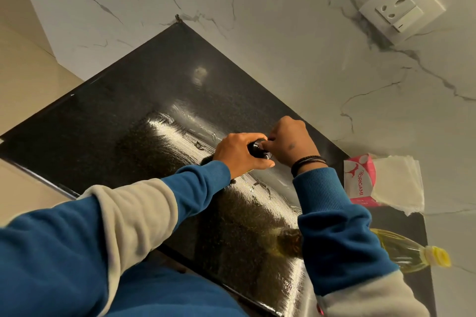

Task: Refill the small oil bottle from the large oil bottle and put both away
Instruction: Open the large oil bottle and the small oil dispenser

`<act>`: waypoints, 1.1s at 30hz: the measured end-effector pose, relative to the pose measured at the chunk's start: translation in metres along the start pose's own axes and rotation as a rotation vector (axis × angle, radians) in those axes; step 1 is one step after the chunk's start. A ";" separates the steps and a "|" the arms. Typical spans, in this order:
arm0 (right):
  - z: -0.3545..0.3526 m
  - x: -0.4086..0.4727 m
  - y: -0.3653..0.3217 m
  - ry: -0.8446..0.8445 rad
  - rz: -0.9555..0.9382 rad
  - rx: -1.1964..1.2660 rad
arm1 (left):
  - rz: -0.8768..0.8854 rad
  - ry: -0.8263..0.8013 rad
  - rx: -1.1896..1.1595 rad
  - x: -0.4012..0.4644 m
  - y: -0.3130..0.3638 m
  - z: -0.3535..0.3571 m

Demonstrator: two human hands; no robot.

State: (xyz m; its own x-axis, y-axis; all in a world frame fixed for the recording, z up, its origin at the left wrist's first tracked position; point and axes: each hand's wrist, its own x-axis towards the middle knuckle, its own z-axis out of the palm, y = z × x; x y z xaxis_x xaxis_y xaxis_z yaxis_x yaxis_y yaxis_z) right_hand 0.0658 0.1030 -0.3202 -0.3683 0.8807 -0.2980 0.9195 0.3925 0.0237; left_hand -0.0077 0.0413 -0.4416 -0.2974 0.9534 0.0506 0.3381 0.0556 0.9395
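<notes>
near the middle of the glossy black stone counter (108,121), the left hand (238,153) wraps curled fingers around a small dark oil bottle (258,151). the right hand (288,144) pinches its metal top. a large clear plastic bottle of yellow oil with a yellow cap (409,252) stands at the counter's right edge, beside a pink tissue packet (359,177).

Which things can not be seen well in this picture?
- Small oil bottle, head view: body hidden by left hand and right hand; oil level unknown.
- Large oil bottle: lower part behind the right sleeve.
- Tissue pack: partly covered by white tissues.
</notes>
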 end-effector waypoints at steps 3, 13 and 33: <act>-0.006 -0.005 0.000 -0.038 -0.094 -0.036 | -0.006 -0.011 0.007 0.000 -0.002 0.001; 0.006 -0.011 0.004 0.099 0.068 0.070 | 0.026 -0.010 -0.018 -0.002 0.000 0.000; 0.005 -0.024 0.008 0.106 -0.114 0.082 | 0.013 -0.012 0.006 0.001 -0.004 0.003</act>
State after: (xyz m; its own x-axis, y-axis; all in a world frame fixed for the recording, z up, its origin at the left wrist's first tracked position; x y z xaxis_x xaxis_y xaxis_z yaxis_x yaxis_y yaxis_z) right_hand 0.0827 0.0834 -0.3173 -0.4789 0.8567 -0.1917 0.8777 0.4719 -0.0840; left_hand -0.0067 0.0428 -0.4465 -0.2823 0.9575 0.0585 0.3469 0.0451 0.9368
